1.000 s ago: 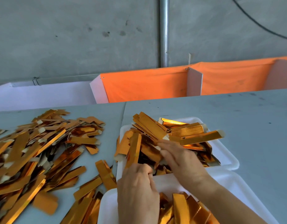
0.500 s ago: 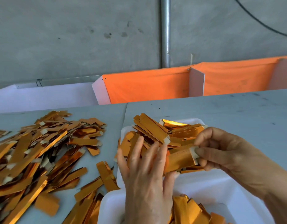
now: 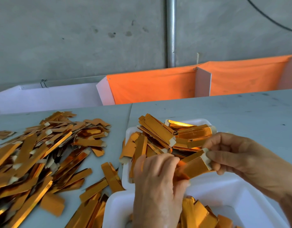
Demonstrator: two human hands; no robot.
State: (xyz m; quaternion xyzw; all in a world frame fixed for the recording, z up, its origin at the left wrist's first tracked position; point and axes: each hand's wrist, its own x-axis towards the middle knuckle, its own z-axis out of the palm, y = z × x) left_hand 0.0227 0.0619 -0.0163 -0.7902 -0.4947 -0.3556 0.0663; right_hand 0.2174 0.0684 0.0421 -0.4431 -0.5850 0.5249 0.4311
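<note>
A shiny gold-orange card strip (image 3: 193,166) with a pale tab at its end hangs in the air between both hands, above two white foam trays. My left hand (image 3: 158,186) grips its near end with curled fingers. My right hand (image 3: 237,158) pinches the far end at the pale tab. The far tray (image 3: 124,175) holds a heap of the same gold strips (image 3: 160,137). The near tray (image 3: 224,191) holds several more at its bottom.
A large loose pile of gold strips (image 3: 36,158) covers the grey table on the left, with stray ones by the near tray. Orange cloth bins (image 3: 152,86) and a white bin line the table's far edge below a concrete wall and a metal pipe.
My right hand drew a strip out of the far tray's heap toward the right. My left hand, flat on the heap a moment ago, has curled round the strip's near end.
</note>
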